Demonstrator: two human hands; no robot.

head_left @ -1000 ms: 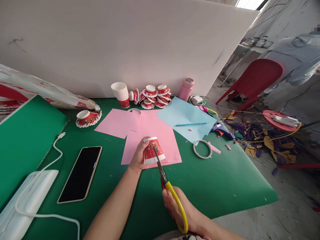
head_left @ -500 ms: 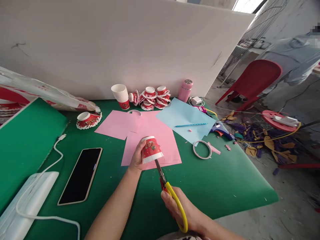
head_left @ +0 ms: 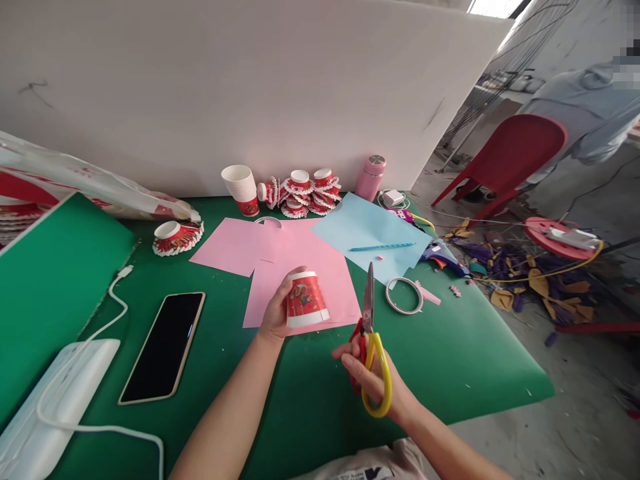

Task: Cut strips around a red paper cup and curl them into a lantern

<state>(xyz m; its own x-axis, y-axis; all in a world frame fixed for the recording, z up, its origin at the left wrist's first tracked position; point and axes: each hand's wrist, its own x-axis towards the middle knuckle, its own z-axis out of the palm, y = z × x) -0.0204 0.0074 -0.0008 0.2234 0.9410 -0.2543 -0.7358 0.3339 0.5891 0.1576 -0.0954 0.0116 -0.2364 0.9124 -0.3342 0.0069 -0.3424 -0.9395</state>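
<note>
My left hand point(head_left: 278, 309) is wrapped round a red paper cup point(head_left: 309, 298) with a white rim, held bottom up over the pink paper point(head_left: 320, 263). Slits run up the cup's side from its rim. To the right, my right hand point(head_left: 385, 380) grips scissors point(head_left: 369, 310) with one yellow and one red handle. Their blades point away from me, look closed, and are apart from the cup. Several cut cups point(head_left: 300, 193) with fringed, spread sides are piled at the back, beside a stack of whole paper cups point(head_left: 240, 190). Another fringed cup point(head_left: 175, 239) lies at the left.
A phone point(head_left: 163, 348), a white power strip point(head_left: 60, 407) and a cable point(head_left: 95, 430) lie on the left. Blue paper point(head_left: 370, 230) with a blue pencil point(head_left: 383, 247), a tape roll point(head_left: 387, 303) and a glue gun point(head_left: 445, 259) lie right. A pink flask point(head_left: 371, 177) stands behind. A person point(head_left: 580, 107) sits beyond.
The scissors have moved from the cup's rim to the right, and their blades have swung to point up and away. My left hand has turned the cup slightly.
</note>
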